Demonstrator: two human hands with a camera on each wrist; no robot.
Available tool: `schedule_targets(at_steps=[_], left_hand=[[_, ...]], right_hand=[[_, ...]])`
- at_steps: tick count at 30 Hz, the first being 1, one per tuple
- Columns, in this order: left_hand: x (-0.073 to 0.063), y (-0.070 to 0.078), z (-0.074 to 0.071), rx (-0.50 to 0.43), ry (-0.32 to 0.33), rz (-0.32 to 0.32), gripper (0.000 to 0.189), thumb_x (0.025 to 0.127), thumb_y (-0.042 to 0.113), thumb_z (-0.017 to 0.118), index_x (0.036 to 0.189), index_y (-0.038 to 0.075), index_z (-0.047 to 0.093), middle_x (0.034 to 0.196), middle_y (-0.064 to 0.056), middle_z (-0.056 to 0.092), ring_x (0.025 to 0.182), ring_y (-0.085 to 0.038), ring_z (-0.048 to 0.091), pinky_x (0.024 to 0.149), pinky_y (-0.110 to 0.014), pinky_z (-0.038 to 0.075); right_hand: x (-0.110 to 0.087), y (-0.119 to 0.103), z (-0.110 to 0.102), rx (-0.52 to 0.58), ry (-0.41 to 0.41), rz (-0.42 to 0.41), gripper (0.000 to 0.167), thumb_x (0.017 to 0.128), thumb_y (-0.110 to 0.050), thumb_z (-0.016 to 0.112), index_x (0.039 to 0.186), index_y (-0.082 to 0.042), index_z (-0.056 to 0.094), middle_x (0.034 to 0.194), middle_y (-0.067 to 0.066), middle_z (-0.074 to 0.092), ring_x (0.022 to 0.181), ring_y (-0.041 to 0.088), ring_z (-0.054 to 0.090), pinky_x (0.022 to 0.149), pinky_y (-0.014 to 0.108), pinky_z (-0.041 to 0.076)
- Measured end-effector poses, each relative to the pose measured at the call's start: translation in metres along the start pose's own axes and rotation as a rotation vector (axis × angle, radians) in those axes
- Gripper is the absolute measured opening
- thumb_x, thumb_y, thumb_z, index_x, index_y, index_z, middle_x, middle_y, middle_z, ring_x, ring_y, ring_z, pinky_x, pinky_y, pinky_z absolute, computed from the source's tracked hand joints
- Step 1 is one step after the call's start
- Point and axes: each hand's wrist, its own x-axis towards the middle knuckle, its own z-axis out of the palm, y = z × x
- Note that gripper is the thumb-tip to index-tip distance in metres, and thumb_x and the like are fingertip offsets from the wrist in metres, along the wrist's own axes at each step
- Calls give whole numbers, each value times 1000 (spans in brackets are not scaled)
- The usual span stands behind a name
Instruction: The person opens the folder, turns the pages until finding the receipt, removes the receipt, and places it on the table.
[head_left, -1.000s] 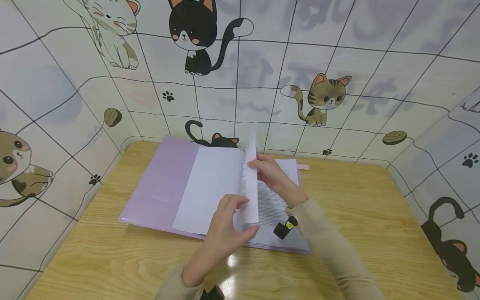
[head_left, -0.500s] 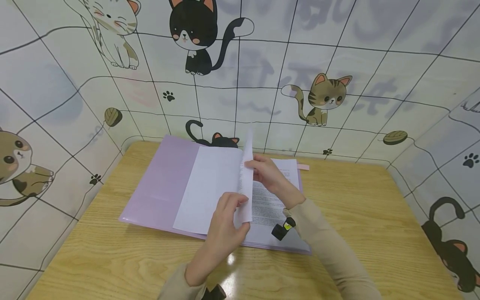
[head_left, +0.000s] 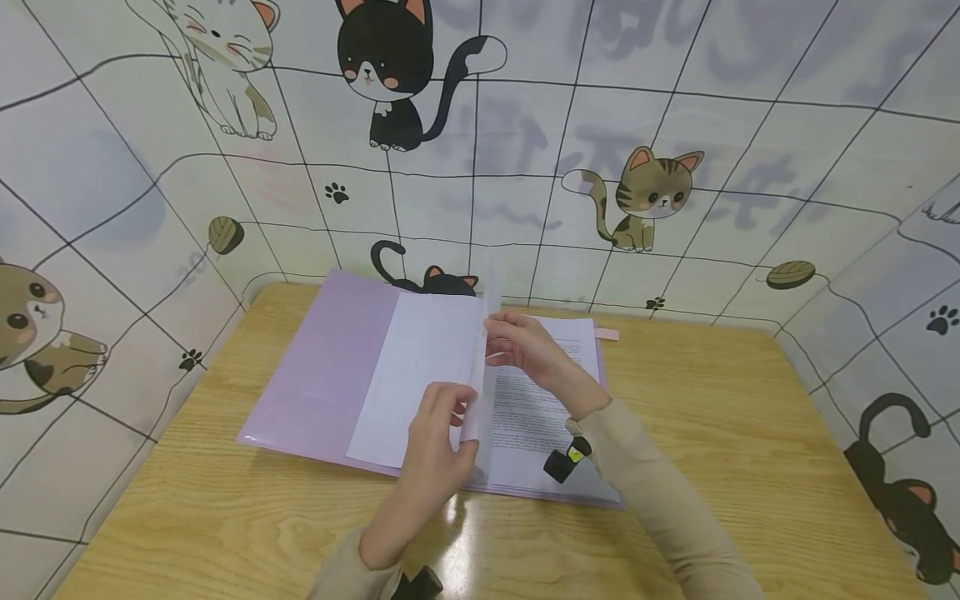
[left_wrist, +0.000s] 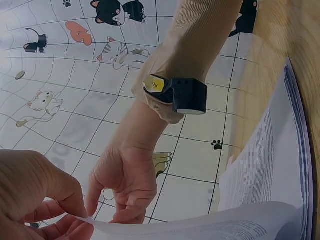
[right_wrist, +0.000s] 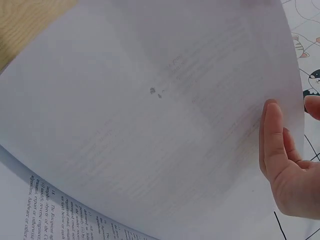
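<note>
A lilac-covered document folder [head_left: 322, 367] lies spread on the wooden table, with a blank white page on its left and printed text [head_left: 528, 400] on its right. Between them a thin page [right_wrist: 150, 120] stands upright and bowed, print showing faintly through. My left hand [head_left: 442, 437] pinches this page by its free edge, thumb low and fingers higher. That pinch shows close up at the lower left of the left wrist view. Farther up the same edge is my right hand [head_left: 525, 354]. Its fingers [right_wrist: 273, 130] lie fairly straight along the page in the right wrist view.
A pink tab [head_left: 606, 334] sticks out past the folder's upper right. The wooden table [head_left: 697, 417] extends on both sides and in front. Behind and beside it hangs a white gridded backdrop [head_left: 525, 208] printed with cats. Each sleeve carries a black wrist camera [head_left: 558, 465].
The upright page has swung leftward, and my left hand has shifted left with it. My right hand has followed slightly left, its fingers straightening from their pinch. The folder has stayed put.
</note>
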Motion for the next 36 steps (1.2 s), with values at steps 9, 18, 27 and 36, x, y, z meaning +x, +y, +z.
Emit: schedule_targets(at_steps=[9, 18, 27, 36], left_hand=[[-3, -15, -10, 32, 46, -4, 51, 55, -24, 57, 102, -5, 53, 95, -14, 51, 77, -20, 54, 62, -26, 52], [-7, -33, -21, 72, 79, -14, 54, 55, -25, 52, 107, -9, 51, 91, -15, 52, 75, -20, 51, 58, -23, 49], [-13, -47, -36, 118, 79, -106, 57, 57, -23, 54, 112, -8, 49, 96, -17, 52, 76, -23, 51, 59, -28, 47], [-18, -59, -50, 160, 64, -187, 57, 60, -23, 55, 114, -8, 49, 100, -19, 52, 78, -25, 51, 62, -32, 47]], right_hand=[[-1, 1, -3, 33, -29, -5, 9, 94, -14, 51, 97, -6, 53, 82, 4, 63, 72, 12, 64, 67, 24, 54], [-2, 7, -13, 3, -42, 2, 22, 94, -17, 51, 104, 2, 51, 85, 4, 63, 76, 13, 64, 73, 26, 54], [-2, 11, -21, -7, -35, 18, 19, 94, -17, 51, 103, 0, 52, 87, 5, 62, 77, 14, 64, 74, 27, 54], [-3, 15, -32, -49, -9, 9, 15, 94, -17, 51, 99, -3, 55, 87, 5, 63, 79, 15, 64, 77, 28, 53]])
